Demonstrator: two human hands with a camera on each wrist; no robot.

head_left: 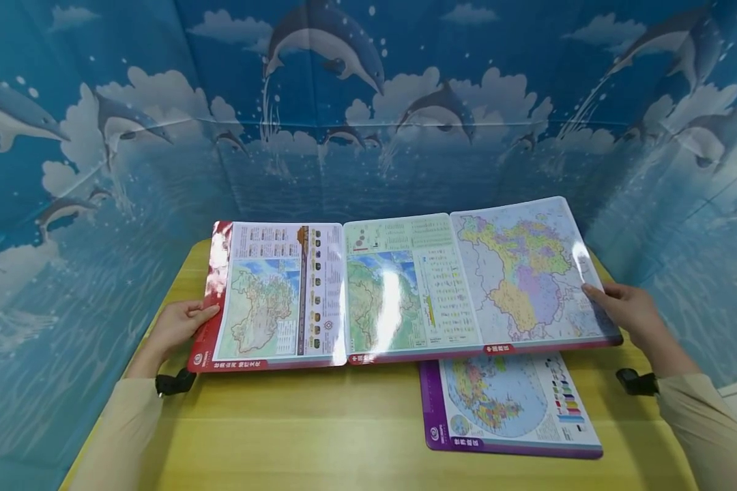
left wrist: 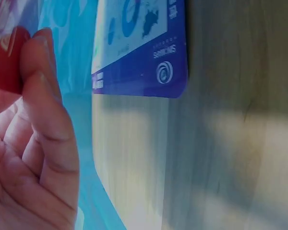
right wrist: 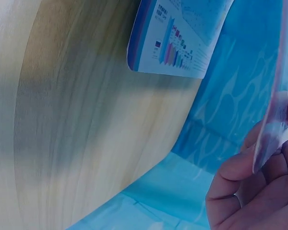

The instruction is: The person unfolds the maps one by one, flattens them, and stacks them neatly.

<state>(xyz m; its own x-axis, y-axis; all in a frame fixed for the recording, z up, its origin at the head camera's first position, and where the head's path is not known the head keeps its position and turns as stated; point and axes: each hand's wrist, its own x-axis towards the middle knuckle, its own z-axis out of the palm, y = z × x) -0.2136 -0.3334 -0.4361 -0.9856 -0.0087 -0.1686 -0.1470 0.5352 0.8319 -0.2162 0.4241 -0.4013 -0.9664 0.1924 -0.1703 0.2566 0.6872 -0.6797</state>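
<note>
Tan sleeves are closest to the lens, with a black wrist camera on each arm. So yeah, I've got a three-panel map stretched out, held up above the yellow table. Left hand pinches the red edge, right hand pinches the far right end, presumably because holding both ends is what stops the panels folding in. Purple-edged world map sits lower down, its top part tucked behind mine.

Labels: left panel looks like 壮美山河 灿烂文化, right one says 中国政区. Middle tab starts 中国, but glare eats the rest for me. Purple one reads 世界政区, plus a swirl logo with upside-down lettering, maybe SINOMAPS, too blurry to swear to.
</note>
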